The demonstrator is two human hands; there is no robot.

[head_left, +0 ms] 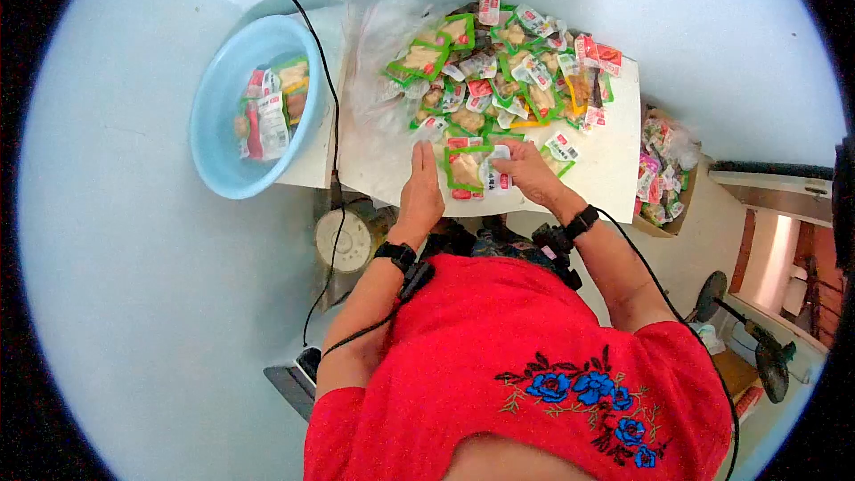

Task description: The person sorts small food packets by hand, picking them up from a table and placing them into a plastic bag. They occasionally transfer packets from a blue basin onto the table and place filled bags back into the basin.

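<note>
My right hand [534, 176] pinches a green-edged snack packet [467, 169] by its white, printed side, near the table's front edge. Pale food shows through the clear part of that packet. Red-and-white packaging shows just behind and below it. To its left, my left hand [421, 194] is upright with fingers stretched out, holding nothing that I can see. A big heap of similar snack packets [468, 120] covers the back of the white table [378, 165]. One packet [559, 148] rests just right of my right hand.
A light blue basin [207, 138] with several packets stands at the table's left end. Clear plastic bags [378, 58] lie beside the heap. A cardboard box [663, 230] of packets is at the right. A black cable [336, 125] hangs between basin and heap.
</note>
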